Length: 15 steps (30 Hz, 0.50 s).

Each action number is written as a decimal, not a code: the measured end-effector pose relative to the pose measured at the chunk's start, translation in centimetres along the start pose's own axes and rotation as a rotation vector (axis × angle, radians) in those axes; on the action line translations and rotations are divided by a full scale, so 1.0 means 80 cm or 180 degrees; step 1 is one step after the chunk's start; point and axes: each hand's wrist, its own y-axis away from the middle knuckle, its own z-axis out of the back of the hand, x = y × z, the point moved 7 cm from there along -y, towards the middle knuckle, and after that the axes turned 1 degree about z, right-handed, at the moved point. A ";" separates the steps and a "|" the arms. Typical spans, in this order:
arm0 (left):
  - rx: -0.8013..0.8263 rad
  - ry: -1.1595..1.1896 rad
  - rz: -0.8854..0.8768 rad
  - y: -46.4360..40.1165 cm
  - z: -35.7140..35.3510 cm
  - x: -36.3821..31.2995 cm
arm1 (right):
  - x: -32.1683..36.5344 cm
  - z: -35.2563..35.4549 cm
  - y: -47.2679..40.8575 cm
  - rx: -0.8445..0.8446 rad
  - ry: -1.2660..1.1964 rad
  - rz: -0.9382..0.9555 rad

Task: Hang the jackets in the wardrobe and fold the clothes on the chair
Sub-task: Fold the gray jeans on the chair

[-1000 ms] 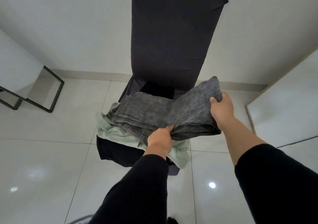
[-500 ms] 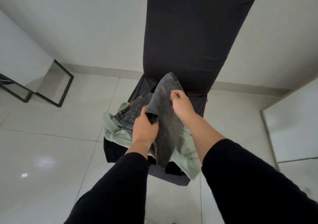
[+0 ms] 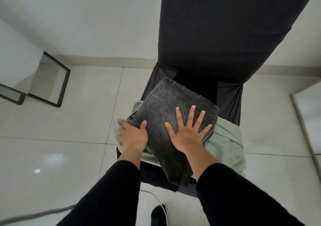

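Fingers (image 3: 190,116) of the right hand (image 3: 186,133) are straight and spread wide, pressing flat on top of the folded grey jeans (image 3: 165,107) and gripping nothing. The left hand (image 3: 133,135) sits at the jeans' left edge, thumb on top of the fold and the other fingers curled down over the side, partly on the pale green garment (image 3: 227,138) below; whether they reach under the denim cannot be told.

The jeans lie as a thick, roughly square bundle on the seat of the black chair (image 3: 229,100), on top of the green garment. Their near corner juts past the front of the seat.

Judging by this, the jeans look essentially folded and are only being flattened. The green garment is still loose and rumpled, spilling off the seat's right and left sides, so it appears to be the folding left to do here. No jackets or wardrobe are in view, so that half of the task cannot be judged.

For room: the tall chair back (image 3: 225,34) closes off the far side, and a strip of bare seat lies between it and the bundle. Open tiled floor (image 3: 60,138) lies to the left, with a black metal frame (image 3: 59,86) well apart. A white cable (image 3: 156,198) trails on the floor near the chair's front.
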 end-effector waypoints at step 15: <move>0.0946 0.1209 0.0267 -0.008 0.017 -0.043 | -0.062 -0.007 0.095 -0.1469 -0.2255 -0.1845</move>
